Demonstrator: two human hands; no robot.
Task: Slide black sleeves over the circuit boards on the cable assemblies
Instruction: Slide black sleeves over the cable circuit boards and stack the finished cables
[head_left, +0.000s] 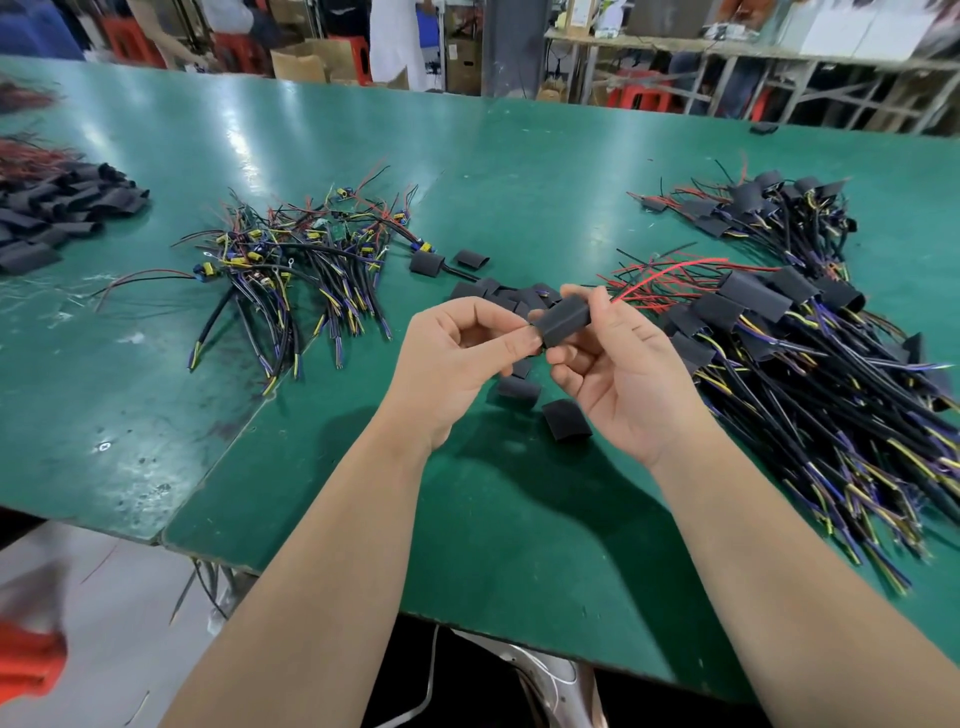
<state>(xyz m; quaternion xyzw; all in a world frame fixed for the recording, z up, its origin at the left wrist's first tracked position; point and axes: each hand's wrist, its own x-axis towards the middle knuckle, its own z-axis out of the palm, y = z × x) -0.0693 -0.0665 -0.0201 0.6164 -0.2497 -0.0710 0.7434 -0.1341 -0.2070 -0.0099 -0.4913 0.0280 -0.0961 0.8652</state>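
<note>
Aloft, sleeve (563, 323) between left hand (457, 364), right hand (623, 379).

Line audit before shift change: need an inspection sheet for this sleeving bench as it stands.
Surface: green table, scuffed and stained at the left front.
Job's things: black sleeve held above the table; unsleeved assemblies piled left; sleeved assemblies piled right, with a second heap behind; loose sleeves under the hands; sleeve stock far left.
Clutter: pale scraps on the left part.
Grippers: left hand pinches the sleeve's end; right hand grips its body.
Cables: red wires stick out of the held sleeve past the right hand.
Surroundings: red stools, cardboard boxes and metal racks behind the table.
</note>
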